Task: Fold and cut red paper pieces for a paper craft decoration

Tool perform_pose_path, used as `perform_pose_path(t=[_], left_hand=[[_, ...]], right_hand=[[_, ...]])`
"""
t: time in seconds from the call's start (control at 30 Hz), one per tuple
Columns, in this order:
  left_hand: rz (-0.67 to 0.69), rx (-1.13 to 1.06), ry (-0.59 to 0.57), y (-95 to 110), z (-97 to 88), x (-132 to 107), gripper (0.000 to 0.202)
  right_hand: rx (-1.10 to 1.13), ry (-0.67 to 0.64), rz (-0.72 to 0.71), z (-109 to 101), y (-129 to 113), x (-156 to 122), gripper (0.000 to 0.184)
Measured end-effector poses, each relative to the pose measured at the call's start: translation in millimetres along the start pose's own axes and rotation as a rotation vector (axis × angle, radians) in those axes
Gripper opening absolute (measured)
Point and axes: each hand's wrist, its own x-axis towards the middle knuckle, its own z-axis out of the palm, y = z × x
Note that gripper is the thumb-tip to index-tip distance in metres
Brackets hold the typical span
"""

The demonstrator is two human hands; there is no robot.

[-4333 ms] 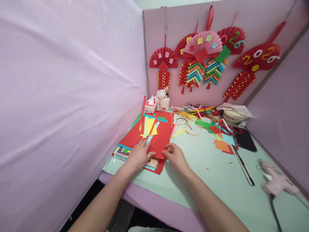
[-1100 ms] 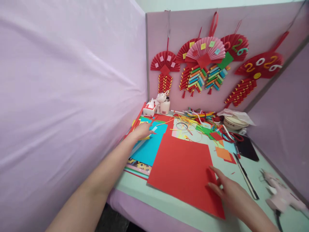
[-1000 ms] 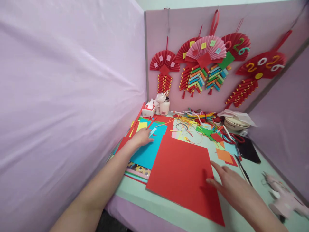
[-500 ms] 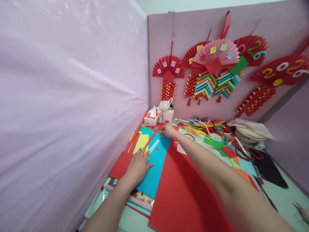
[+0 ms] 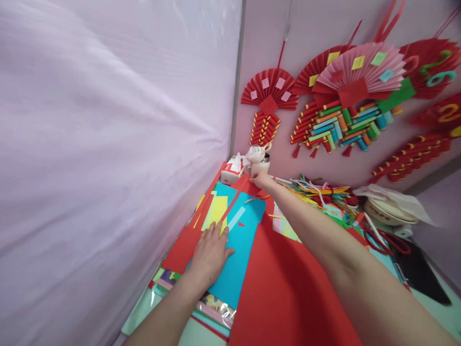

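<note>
My left hand (image 5: pixel 211 252) lies flat, fingers spread, on a blue paper sheet (image 5: pixel 239 264) and the near end of some yellow paper strips (image 5: pixel 218 211). At the far end of the pile, my right hand (image 5: pixel 261 180) pinches the edge of a red paper piece (image 5: pixel 242 181), its fingertips partly hidden. A narrow red strip runs from there toward my left fingers. On the blue sheet rest a pale blue strip (image 5: pixel 236 217) and a small red scrap (image 5: pixel 241 224). A large red sheet (image 5: pixel 284 288) slants up in front, below my right forearm.
A tissue box (image 5: pixel 226 178) and a white flask (image 5: pixel 262 166) stand at the back. Pipe cleaners (image 5: pixel 327 192), a covered bowl (image 5: pixel 387 211) and red-handled scissors (image 5: pixel 389 245) lie to the right. Paper fan ornaments (image 5: pixel 269 89) hang on the back wall; a pale curtain (image 5: pixel 126 168) lines the left.
My right hand has moved farther back, toward the flask, and a red paper piece now shows at its fingers. The small scraps there have shifted. My left hand stays flat. The view has tilted down slightly.
</note>
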Motion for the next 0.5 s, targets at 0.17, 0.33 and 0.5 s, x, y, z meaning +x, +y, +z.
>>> perform_pose_path(t=[0.17, 0.33, 0.5], left_hand=[[0.001, 0.039, 0.012, 4, -3.9, -3, 0.057], [0.005, 0.072, 0.020, 8, -9.8, -6, 0.057], [0.025, 0.090, 0.035, 10, -13.7, -5, 0.057]], right_hand=[[-0.030, 0.199, -0.137, -47, -6, -6, 0.013], [0.092, 0.544, -0.388, -109, -10, -43, 0.010], [0.184, 0.802, -0.381, -158, -1, -92, 0.010]])
